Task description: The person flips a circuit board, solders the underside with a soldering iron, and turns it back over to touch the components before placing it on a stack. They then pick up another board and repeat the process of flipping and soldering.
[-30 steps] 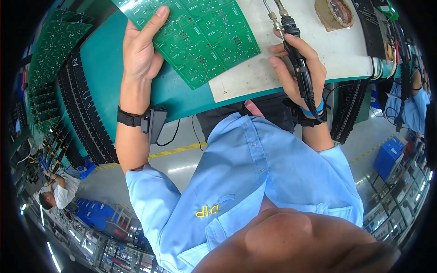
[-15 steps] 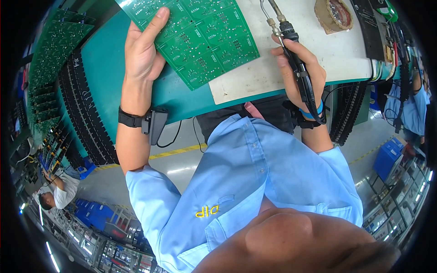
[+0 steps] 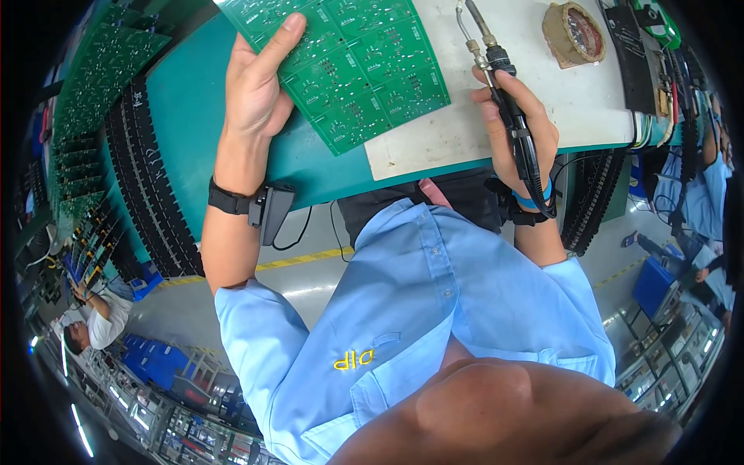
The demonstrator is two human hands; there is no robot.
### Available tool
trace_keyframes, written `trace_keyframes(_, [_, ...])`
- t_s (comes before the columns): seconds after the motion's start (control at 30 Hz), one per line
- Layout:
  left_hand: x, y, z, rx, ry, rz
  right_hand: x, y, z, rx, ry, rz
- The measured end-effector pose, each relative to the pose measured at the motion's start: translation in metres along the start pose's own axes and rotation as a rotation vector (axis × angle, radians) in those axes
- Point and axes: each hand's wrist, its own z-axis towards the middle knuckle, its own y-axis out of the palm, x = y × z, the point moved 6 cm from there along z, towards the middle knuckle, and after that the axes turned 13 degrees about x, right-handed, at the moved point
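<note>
My left hand (image 3: pixel 260 89) is closed on the left side of a green printed circuit board panel (image 3: pixel 372 74), thumb on its face. The board is tilted over the bench, its upper edge cut off by the picture's top. In my right hand (image 3: pixel 527 128) is a black soldering iron (image 3: pixel 502 66), gripped like a pen with fingers wrapped round the handle. A thin metal tube runs alongside its shaft. The iron points away from me, right of the board and apart from it; its tip lies at the picture's top edge.
A pale mat (image 3: pixel 418 155) covers part of the teal bench (image 3: pixel 182 77). At the far right stands a round brown pot (image 3: pixel 552 31), beside a dark strip (image 3: pixel 632 66) and hand tools. Black slotted racks (image 3: pixel 143 178) and upright green boards (image 3: pixel 116 58) are on the left.
The view has shifted slightly. My left hand and the board appear a little farther right, and my right hand with the soldering iron slightly right too. Both grips are unchanged.
</note>
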Motion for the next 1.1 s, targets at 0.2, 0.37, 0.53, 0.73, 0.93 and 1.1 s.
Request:
trace_keyframes(0.2, [0.009, 0.028, -0.013, 0.061, -0.031, -0.02, -0.001, -0.002, 0.0, 0.005, 0.007, -0.035])
trace_keyframes(0.37, [0.009, 0.028, -0.013, 0.057, -0.034, -0.03, 0.001, 0.0, -0.001, 0.0, 0.019, -0.029])
trace_keyframes(0.53, [0.006, 0.024, -0.011, 0.086, -0.039, -0.041, 0.002, 0.001, -0.001, -0.002, 0.024, -0.022])
trace_keyframes(0.73, [0.005, 0.025, -0.011, 0.084, -0.036, -0.042, 0.002, 0.0, -0.002, -0.003, 0.018, -0.011])
trace_keyframes(0.93, [0.005, 0.024, -0.01, 0.088, -0.033, -0.054, 0.002, 0.001, -0.002, -0.011, 0.019, -0.006])
trace_keyframes(1.1, [0.006, 0.025, -0.01, 0.083, -0.04, -0.058, 0.001, 0.0, -0.001, -0.008, 0.027, 0.006])
